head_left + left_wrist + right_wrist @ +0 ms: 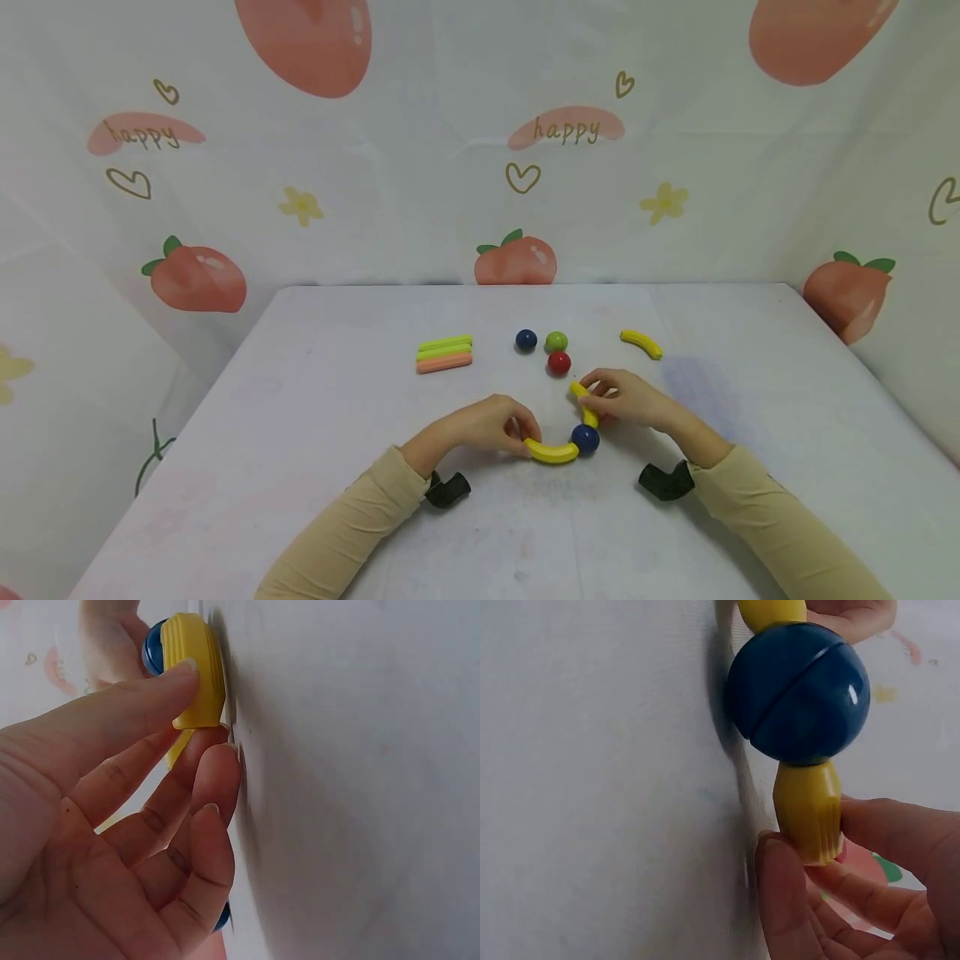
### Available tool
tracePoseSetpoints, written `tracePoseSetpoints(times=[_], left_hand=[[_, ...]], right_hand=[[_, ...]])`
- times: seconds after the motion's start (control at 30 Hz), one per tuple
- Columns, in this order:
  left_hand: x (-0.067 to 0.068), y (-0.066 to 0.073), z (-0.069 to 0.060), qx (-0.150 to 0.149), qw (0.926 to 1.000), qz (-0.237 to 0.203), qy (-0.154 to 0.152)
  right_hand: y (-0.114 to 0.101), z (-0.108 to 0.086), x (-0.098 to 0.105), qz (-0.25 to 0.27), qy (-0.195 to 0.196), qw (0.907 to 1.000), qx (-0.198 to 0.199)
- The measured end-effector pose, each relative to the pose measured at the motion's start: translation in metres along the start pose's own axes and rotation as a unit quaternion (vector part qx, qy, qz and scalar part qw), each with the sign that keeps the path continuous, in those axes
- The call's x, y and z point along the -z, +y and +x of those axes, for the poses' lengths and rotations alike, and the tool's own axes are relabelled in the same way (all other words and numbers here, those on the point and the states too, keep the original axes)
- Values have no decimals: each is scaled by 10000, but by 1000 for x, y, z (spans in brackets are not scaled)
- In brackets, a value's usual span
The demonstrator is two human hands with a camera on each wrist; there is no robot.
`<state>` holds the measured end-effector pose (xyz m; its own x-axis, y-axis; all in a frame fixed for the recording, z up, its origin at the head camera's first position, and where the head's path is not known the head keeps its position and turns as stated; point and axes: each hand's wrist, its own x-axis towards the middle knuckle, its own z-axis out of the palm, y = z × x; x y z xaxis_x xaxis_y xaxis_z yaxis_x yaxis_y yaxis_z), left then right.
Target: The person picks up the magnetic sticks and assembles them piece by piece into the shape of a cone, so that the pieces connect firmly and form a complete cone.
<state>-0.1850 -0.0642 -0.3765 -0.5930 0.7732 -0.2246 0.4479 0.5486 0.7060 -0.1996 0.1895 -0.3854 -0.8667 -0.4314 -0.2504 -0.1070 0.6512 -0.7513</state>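
Yes, left hand [495, 422] and right hand [626, 397] both pinching yellow beside the grooved blue ball [586, 438]!

And there's the left thumb and fingertips, tight on the left end of the near yellow piece [552, 452], a curved one lying on the white table [337, 350] with its other end touching the ball! Across the way, right thumb and fingers squeeze the far yellow piece [591, 417], one end against that same ball, the other angled up towards the red ball [558, 362]! Just beside the red, the green ball [557, 342]; left of that, a second blue ball [526, 340]. Further left, two lime sticks [444, 352] alongside an orange stick [444, 363]; off right, a third yellow piece [641, 343].
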Motion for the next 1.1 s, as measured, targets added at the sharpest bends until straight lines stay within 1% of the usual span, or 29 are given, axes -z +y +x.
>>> tracePoseSetpoints(times=[0.13, 0.33, 0.53, 0.63, 0.9, 1.1], left_hand=[[-2, 3, 2, -45, 10000, -11, -38], [-6, 6, 7, -160, 9998, -13, -132], [-9, 9, 10, -125, 9998, 10, -178], [-11, 12, 12, -130, 9997, 4, -209], [-14, 18, 16, -144, 9996, 15, -236], [-16, 22, 18, -157, 9995, 3, -278]], right_hand=[[-3, -1, -1, -114, -37, 9999, 69], [-7, -2, -2, -172, 75, 9996, 234], [-8, -3, -1, -425, 191, 9982, 370], [-8, -4, 1, -479, 74, 9976, 499], [-4, -8, 6, -451, -385, 9956, 723], [-3, -8, 7, -450, -438, 9942, 874]])
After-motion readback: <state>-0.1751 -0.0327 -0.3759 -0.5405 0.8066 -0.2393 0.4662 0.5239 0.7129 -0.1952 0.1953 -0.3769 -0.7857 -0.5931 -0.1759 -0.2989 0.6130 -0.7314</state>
